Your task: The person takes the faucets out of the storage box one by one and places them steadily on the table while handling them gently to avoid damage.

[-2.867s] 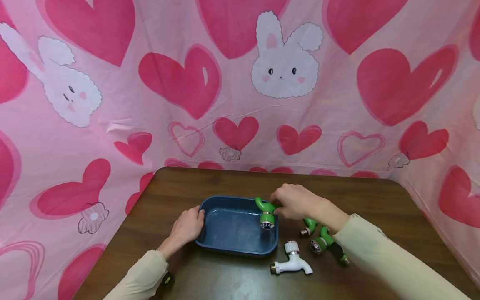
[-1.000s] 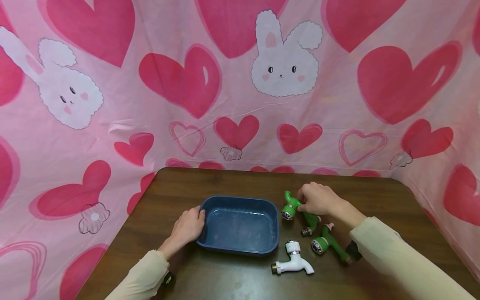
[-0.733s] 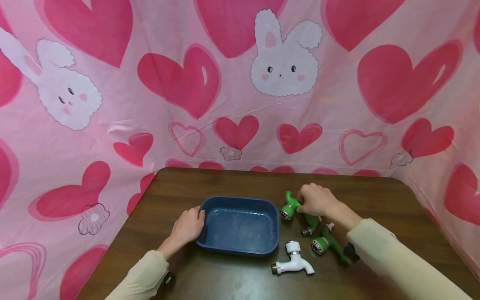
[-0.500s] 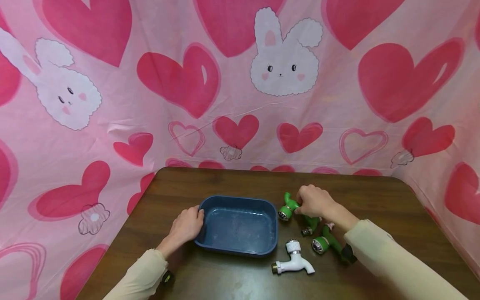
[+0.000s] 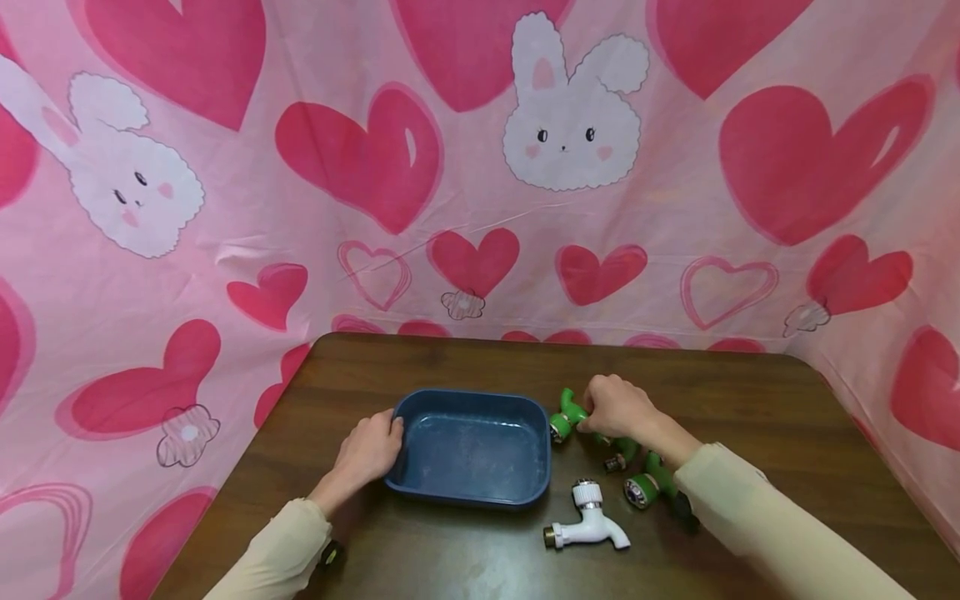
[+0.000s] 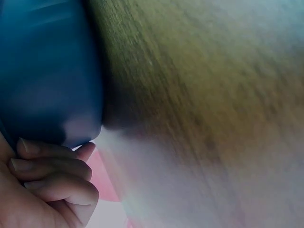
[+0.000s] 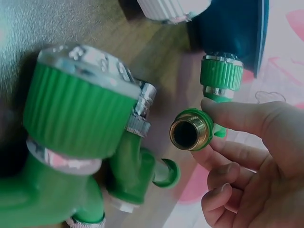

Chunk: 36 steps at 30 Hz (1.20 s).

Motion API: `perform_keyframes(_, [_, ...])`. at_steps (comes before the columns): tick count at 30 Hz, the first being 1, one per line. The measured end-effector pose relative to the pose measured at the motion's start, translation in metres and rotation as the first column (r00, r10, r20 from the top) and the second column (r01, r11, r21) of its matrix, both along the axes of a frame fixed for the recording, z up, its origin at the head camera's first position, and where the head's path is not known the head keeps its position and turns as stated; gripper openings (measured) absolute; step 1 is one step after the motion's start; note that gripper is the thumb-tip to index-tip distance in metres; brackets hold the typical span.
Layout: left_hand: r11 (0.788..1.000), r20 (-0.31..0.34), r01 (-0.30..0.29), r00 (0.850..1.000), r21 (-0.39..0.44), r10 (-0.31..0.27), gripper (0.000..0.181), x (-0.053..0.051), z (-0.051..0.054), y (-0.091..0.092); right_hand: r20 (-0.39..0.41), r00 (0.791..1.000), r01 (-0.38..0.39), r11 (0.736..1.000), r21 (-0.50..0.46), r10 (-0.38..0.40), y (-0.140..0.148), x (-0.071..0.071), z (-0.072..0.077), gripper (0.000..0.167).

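Note:
My left hand grips the left end of an empty blue plastic basin; in the left wrist view its curled fingers lie by the basin's corner. My right hand pinches a green faucet at the basin's right edge. In the right wrist view thumb and fingers hold that faucet near its brass threaded inlet, and its ribbed green knob is close to the basin wall. Two more green faucets, one small and one larger, lie below my right wrist, partly hidden.
A white faucet lies on the brown wooden table, in front of the basin's right corner. A small dark object shows at my left sleeve. Pink cloth with hearts and rabbits hangs around the table's back and sides.
The green faucet in my right hand was over the basin, moved out to the right, and has now come back left to the basin's edge. The basin has shifted slightly left with my left hand.

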<state>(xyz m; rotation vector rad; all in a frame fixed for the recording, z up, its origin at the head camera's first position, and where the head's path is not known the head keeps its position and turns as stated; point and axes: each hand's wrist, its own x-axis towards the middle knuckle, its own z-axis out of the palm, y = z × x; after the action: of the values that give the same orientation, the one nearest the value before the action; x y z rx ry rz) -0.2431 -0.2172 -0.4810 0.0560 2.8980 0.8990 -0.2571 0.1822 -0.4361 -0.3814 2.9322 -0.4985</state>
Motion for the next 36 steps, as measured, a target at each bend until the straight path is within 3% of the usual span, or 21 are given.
perform_keyframes(9, [1.0,-0.027,-0.007,1.0,-0.02,0.006,0.027,0.001,-0.001,-0.001,0.021,0.997,0.072,0.997,-0.005,-0.072,-0.005,0.0,-0.009,0.052])
perform_keyframes(18, [1.0,0.004,-0.011,1.0,-0.003,0.011,0.029,0.002,0.002,0.001,0.045,0.993,0.106,0.994,0.025,-0.107,-0.007,-0.003,-0.014,0.045])
perform_keyframes(26, [1.0,0.018,-0.014,1.0,-0.003,0.014,0.028,0.003,-0.001,0.001,0.096,0.986,0.133,0.991,0.016,-0.133,-0.008,0.0,-0.02,0.049])
perform_keyframes(36, [0.999,0.025,-0.016,1.0,0.034,0.016,0.028,0.001,-0.002,0.0,0.082,0.985,0.151,0.988,0.014,-0.152,-0.009,0.001,-0.019,0.051])
